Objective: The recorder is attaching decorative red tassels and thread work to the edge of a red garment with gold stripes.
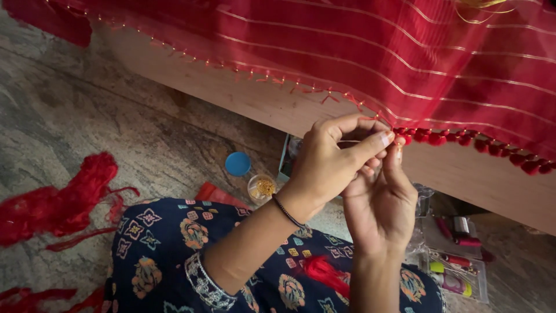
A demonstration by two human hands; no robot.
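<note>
While the right hand (379, 211) rose palm-up from the lap, fingers closed on a thread end, the left hand (336, 156) sat just above it, pinching the red fabric's hem (399, 132), whose tasselled edge (492, 148) ran rightward, away from both.

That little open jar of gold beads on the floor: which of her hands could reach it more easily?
Probably the left hand. The jar of gold beads lies just left of its wrist, beside the blue lid. The right hand sits farther away, and both hands pinch the red fabric's tasselled edge.
</note>
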